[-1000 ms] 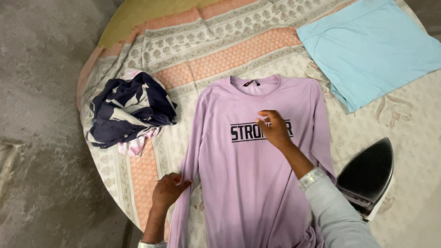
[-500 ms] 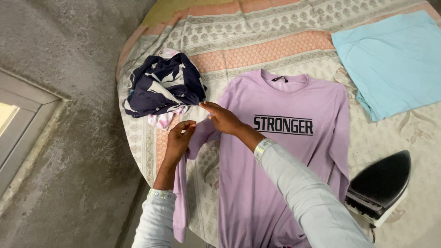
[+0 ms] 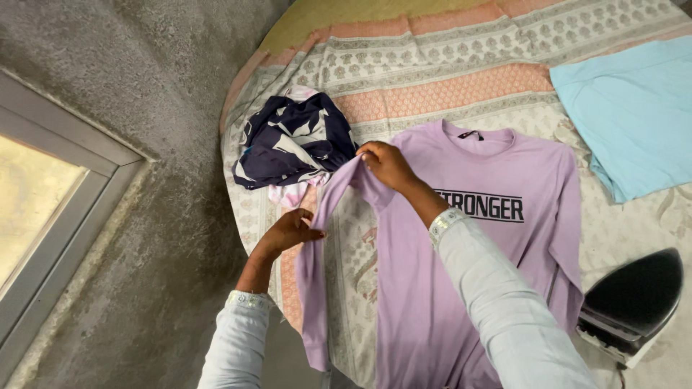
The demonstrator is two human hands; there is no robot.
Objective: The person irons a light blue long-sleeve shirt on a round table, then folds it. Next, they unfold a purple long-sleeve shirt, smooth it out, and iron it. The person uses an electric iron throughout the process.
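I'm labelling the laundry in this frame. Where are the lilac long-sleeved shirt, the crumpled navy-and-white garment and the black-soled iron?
Lilac long-sleeved shirt [image 3: 447, 288], head view, on its front panel below the print.
Crumpled navy-and-white garment [image 3: 292, 144], head view, middle of the heap.
Black-soled iron [image 3: 634, 292], head view, on its dark soleplate.

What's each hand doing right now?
Left hand: shut on the lilac shirt sleeve, lower down.
Right hand: shut on the same sleeve near the shoulder.

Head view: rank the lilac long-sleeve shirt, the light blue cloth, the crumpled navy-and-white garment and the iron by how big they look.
1. lilac shirt
2. light blue cloth, cut off by the frame, so its real extent is unsure
3. navy-and-white garment
4. iron, close to the navy garment in apparent size and partly cropped
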